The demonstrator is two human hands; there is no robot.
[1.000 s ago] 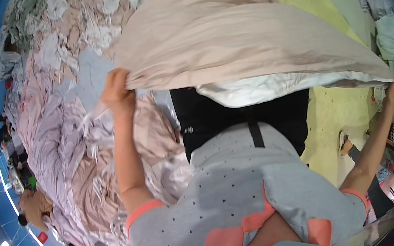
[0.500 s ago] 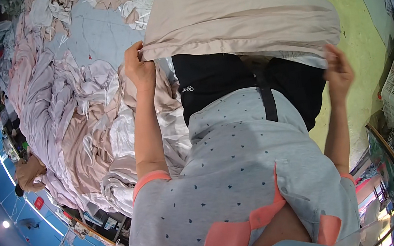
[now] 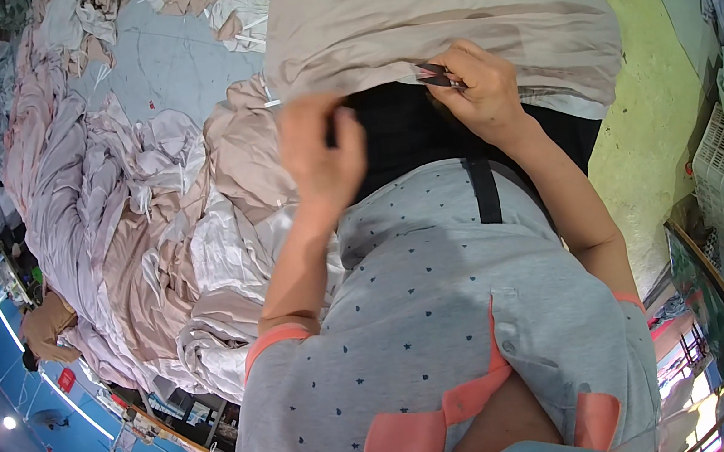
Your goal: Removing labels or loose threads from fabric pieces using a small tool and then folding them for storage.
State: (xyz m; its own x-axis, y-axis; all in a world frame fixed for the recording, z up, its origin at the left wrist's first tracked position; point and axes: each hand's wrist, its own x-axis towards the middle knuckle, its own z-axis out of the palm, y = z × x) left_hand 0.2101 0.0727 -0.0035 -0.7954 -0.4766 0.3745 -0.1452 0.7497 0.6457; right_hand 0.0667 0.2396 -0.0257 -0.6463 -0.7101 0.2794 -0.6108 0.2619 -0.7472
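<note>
A beige cloth (image 3: 434, 6) lies across my lap, its hemmed near edge over my black trousers. My right hand (image 3: 483, 91) is closed on a pair of small dark thread snips (image 3: 436, 75), whose pointed blades face left beside that edge. Left of the snips, my left hand (image 3: 320, 154) is raised near the cloth's left corner. Motion blurs its fingers, so whether they grip anything does not show. White lining shows under the cloth's right end.
Heaped beige, lilac and white cloth (image 3: 154, 244) spreads along my left. A grey surface (image 3: 166, 55) shows beyond it, and a yellow-green floor (image 3: 640, 116) to my right. A white plastic crate (image 3: 720, 165) stands at far right. Another person (image 3: 51, 326) is at far left.
My left hand has left the cloth's left corner and moved right and nearer to me. From the cloth's right end, my right hand has come inward, and the snips now show in it.
</note>
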